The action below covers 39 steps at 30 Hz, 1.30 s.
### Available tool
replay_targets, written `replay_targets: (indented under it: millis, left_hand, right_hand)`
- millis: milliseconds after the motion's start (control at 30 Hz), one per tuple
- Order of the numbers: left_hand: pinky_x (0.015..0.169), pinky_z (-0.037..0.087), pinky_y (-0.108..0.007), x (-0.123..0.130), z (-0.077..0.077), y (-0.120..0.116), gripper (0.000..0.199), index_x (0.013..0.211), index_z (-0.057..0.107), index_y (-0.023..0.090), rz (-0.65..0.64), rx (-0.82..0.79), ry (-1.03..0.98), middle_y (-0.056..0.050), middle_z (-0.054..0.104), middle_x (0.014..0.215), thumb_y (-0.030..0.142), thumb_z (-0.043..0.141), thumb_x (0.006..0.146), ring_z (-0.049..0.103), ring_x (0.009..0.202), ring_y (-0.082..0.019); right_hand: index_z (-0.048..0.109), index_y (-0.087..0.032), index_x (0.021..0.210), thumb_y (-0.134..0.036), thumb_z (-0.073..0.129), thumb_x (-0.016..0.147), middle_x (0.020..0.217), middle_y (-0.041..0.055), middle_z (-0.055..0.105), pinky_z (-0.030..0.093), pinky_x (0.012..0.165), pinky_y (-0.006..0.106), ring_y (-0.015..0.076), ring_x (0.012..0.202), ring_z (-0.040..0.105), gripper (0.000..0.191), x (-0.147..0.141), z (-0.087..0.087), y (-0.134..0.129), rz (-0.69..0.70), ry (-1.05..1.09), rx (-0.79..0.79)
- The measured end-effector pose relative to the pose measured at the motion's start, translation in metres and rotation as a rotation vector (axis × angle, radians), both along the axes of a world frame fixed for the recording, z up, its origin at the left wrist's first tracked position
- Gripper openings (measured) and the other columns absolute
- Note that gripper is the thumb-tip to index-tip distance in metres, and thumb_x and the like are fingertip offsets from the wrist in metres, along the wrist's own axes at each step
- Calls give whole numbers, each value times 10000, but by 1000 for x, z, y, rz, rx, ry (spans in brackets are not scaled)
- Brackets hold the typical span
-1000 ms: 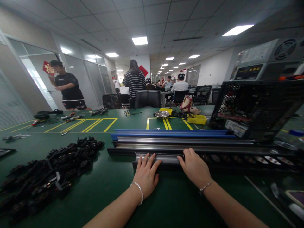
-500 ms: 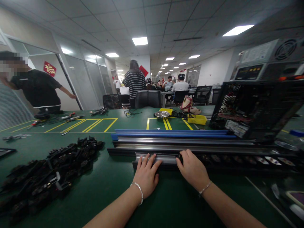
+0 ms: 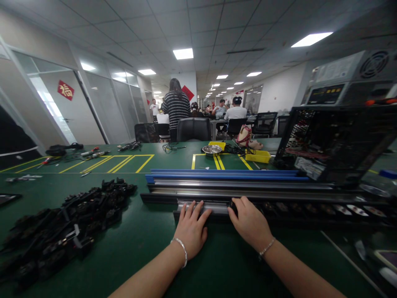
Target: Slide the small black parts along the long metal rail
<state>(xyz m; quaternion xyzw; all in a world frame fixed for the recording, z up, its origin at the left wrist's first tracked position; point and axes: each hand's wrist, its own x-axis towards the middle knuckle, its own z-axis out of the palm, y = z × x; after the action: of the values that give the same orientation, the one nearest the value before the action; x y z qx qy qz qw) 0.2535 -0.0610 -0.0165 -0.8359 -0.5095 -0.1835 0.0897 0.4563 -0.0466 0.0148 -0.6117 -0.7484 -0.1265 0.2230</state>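
My left hand lies with fingers spread on the left end of the nearest metal rail, a channel with a shiny inner face. My right hand is closed around a small black part at the same rail, thumb on the near side and fingers on the far side. Most of that part is hidden by the fingers. Right of this hand, a row of dark pieces with round, shiny faces sits along the rail. Behind it lie more dark rails and a blue rail, all roughly parallel.
A heap of black parts covers the left of the green table. Farther back are a steel bowl, a yellow bin, cables and tools. An open computer case stands at right. Several people are in the background.
My right hand has shifted slightly left along the rail with the small black part. My left hand stays put. A person in black at the far left has moved mostly out of view.
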Motion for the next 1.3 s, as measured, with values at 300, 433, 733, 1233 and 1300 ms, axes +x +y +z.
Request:
replay_targets:
  millis: [300, 433, 733, 1233, 1300]
  left_hand:
    - [1062, 196, -550, 0, 1, 0, 527, 1308, 389, 331, -2, -5, -5, -37, 364, 1404, 289, 520, 799, 298, 1282, -283]
    - [1059, 197, -557, 1, 1, 0, 539, 1314, 383, 332, 1, -8, -7, -37, 358, 1408, 285, 523, 796, 292, 1286, -288]
    - [1064, 193, -548, 0, 0, -1, 537, 1318, 376, 334, -1, 1, -9, -36, 353, 1411, 289, 517, 801, 290, 1286, -286]
    - [1069, 185, -535, 1, -2, 0, 551, 1315, 373, 346, 13, 6, 1, -38, 330, 1425, 297, 539, 793, 269, 1297, -283]
    - [1069, 186, -530, 1, -1, -1, 552, 1318, 369, 345, 19, 7, 8, -39, 330, 1425, 300, 539, 795, 274, 1293, -279]
  right_hand:
    - [546, -126, 1120, -315, 398, 875, 990, 100, 565, 434, 782, 289, 193, 910, 551, 343, 0, -1, -1, 26, 12, -27]
    - [550, -130, 1129, -318, 406, 868, 991, 98, 568, 441, 774, 291, 193, 903, 556, 352, 1, -1, -1, 29, 14, -28]
    - [520, -126, 1187, -283, 428, 851, 983, 95, 564, 437, 803, 287, 193, 919, 546, 382, -5, -2, -4, 65, 24, -43]
    - [457, -92, 1266, -237, 448, 813, 1029, 117, 534, 431, 892, 339, 219, 975, 503, 476, -11, -8, -4, 210, 140, -65]
    - [456, -89, 1268, -234, 457, 803, 1026, 121, 531, 431, 897, 348, 225, 974, 502, 487, -11, -9, -4, 226, 150, -56]
